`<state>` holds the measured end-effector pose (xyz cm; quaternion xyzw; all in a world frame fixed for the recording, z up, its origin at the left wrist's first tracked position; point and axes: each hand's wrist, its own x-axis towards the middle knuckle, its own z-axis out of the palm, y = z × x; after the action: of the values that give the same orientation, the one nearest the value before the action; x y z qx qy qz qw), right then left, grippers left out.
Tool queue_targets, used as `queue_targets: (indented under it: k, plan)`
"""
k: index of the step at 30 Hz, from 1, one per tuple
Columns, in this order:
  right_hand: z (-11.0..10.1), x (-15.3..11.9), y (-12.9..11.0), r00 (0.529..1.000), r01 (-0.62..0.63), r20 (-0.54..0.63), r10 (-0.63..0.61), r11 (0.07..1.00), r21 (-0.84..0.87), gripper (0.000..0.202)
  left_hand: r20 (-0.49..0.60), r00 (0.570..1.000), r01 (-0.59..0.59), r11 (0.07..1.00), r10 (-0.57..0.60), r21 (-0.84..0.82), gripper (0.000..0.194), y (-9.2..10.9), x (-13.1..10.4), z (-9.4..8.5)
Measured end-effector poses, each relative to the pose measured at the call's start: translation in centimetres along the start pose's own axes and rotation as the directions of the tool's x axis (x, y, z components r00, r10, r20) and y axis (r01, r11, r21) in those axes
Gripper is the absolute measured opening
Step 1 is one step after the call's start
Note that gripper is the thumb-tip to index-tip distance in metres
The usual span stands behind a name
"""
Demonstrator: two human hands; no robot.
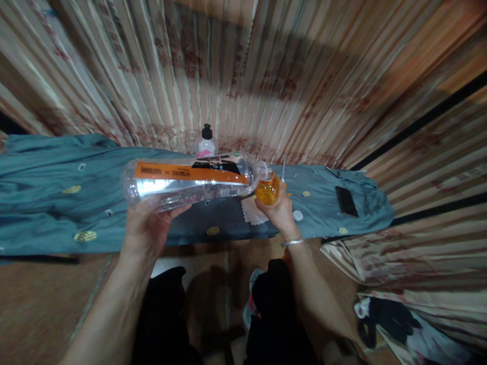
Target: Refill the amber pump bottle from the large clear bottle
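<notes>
A large clear plastic bottle [190,180] with an orange and black label lies nearly level in the air, its neck pointing right. My left hand [150,223] is closed around its base end from below. My right hand [279,208] grips a small amber bottle [268,190], and the large bottle's mouth meets its top. Whether liquid is passing between them I cannot make out. Below the amber bottle, a pale scallop-edged cloth [252,212] lies on the teal cloth-covered surface [182,223]. Close to my right hand sits a white round cap [298,215].
Behind the large bottle stands a small clear bottle with a black cap [206,139]. A dark phone [346,201] rests at the right end. Pleated patterned curtains [228,76] hang along the back, with black poles [422,119] at the right. Dark clothing [395,317] lies at lower right.
</notes>
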<state>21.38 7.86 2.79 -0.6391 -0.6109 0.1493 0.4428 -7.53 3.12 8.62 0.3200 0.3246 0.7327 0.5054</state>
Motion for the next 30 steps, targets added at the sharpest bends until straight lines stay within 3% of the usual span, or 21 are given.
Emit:
queue_targets:
  k: [3, 11, 30]
  plan:
    - [0.06, 0.0, 0.27, 1.0, 0.002, 0.001, -0.002, 1.0, -0.001, 0.085, 0.013, 1.0, -0.006, 1.0, 0.006, 0.003, 0.055, -0.04, 0.02, -0.14]
    - [-0.03, -0.03, -0.09, 1.0, 0.001, 0.015, -0.001, 1.0, -0.012, 0.086, 0.0, 1.0, -0.01, 1.0, 0.01, 0.003, 0.071, 0.05, 0.01, 0.15]
    - [0.11, 0.2, 0.32, 0.999, 0.046, 0.019, -0.046, 0.999, 0.0, 0.083, -0.064, 0.998, 0.027, 0.999, -0.028, -0.02, 0.065, -0.27, 0.34, -0.08]
